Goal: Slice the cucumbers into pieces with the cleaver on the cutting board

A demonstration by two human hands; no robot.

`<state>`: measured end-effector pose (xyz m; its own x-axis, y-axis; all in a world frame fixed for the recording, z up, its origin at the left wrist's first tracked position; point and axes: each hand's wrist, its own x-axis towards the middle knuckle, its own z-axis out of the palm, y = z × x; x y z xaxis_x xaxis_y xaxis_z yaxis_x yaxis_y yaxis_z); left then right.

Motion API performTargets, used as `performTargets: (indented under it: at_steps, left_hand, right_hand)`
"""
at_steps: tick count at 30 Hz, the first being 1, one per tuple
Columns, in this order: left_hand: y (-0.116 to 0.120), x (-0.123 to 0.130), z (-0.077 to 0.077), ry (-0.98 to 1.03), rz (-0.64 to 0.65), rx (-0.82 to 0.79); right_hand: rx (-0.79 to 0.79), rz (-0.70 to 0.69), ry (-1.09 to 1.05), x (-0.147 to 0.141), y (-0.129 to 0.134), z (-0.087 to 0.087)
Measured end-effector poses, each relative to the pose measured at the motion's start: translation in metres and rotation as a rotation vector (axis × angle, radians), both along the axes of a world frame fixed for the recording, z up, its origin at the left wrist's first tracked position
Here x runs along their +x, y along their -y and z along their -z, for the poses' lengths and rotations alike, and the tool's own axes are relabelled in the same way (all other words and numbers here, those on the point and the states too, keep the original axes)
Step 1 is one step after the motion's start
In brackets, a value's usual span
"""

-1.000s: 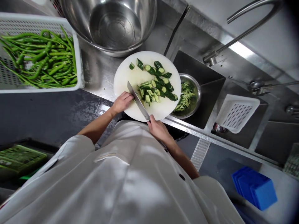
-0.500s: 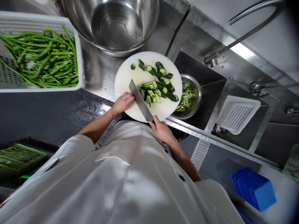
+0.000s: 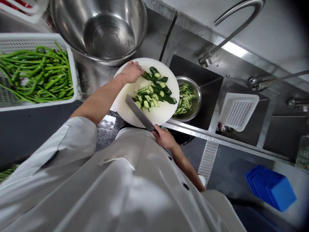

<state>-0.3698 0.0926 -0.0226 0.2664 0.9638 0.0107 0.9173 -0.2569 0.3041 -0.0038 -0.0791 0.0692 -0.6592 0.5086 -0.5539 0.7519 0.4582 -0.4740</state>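
Observation:
My right hand is closed round the handle of a cleaver, its blade slanting over the near left part of a round white cutting board. At the board's far left, my left hand has its fingers curled down on a cucumber piece, partly covering it. Thick dark-green cucumber chunks lie in a row across the board. Beside them, nearer the blade, is a heap of sliced cucumber. To the right, a metal bowl contains more cut cucumber.
A large steel basin stands behind the board. Left of it, a white basket holds long green peppers. On the right are sinks, a curved faucet and a white perforated basket. Blue bins stand on the floor.
My left hand has gone from the board's near left edge to the cucumber pieces at its far left. The cleaver has come slightly away from the slices. The view has shifted.

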Motion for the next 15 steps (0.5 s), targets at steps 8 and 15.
performTargets:
  at_steps: [8, 15]
  left_hand:
    - [0.028, -0.016, 0.011, -0.051, 0.013, 0.049]
    - [0.045, -0.011, 0.005, 0.036, -0.200, 0.030]
  right_hand:
    - [0.002, 0.129, 0.068, 0.004, 0.004, 0.002]
    - [-0.004, 0.094, 0.099, 0.002, 0.001, 0.000]
